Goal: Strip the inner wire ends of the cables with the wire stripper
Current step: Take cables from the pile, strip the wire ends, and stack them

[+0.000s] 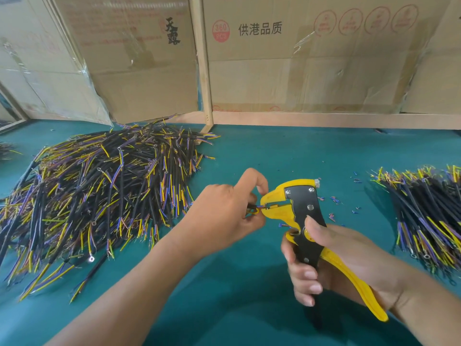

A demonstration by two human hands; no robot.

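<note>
A yellow plastic wire stripper [303, 221] with a matt black metal body and bright silver rivets sits above a matt teal cloth-like table covering [262, 156]. Heaped black rubbery-sheathed cables [99, 191] show glossy yellow, blue and purple plastic inner wires, some ending in small shiny metal ring terminals. Behind stand matt brown corrugated cardboard boxes [299, 71] with glossy clear tape and pale bare wooden framing [203, 71].

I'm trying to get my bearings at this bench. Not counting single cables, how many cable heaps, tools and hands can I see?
Cable heaps: 2, a big heap on the left and a smaller heap on the right
Wire strippers: 1, the yellow wire stripper
Hands: 2, the left hand and the right hand
Total: 5
</note>
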